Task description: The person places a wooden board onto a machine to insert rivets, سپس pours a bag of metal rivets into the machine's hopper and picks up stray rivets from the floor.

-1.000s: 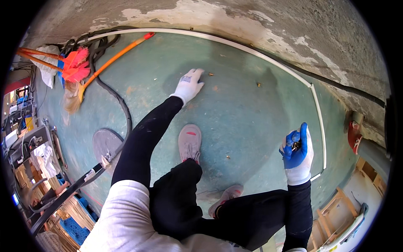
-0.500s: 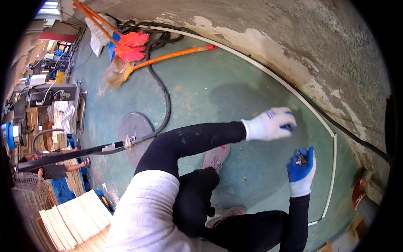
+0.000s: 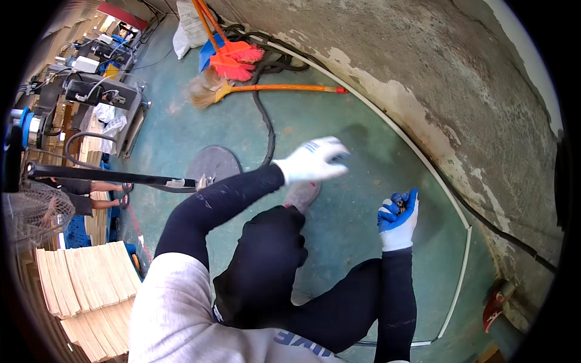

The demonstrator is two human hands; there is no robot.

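My left hand [image 3: 315, 161], in a white glove with a blue palm, hangs in the air over the green floor. Its fingers are bent, with a gap showing between them and the thumb; nothing can be made out in the gap. Lower and to the right, my right hand [image 3: 397, 222] is turned palm up in the same kind of glove. Its blue fingers curl around a small heap of metallic pieces [image 3: 402, 207], too small to name exactly.
Ahead lie an orange-handled broom [image 3: 284, 88], red brushes [image 3: 233, 66] and a coiled black hose [image 3: 264, 121]. A white pipe [image 3: 387, 118] runs along the concrete wall [image 3: 423, 72]. At left are a round dark base [image 3: 215, 162] with a pole, stacked boards [image 3: 91, 272] and another person's legs [image 3: 106, 196].
The view has turned, so the floor things sit further right. My left hand has swung left, away from my right hand, which still cups the small metallic pieces.
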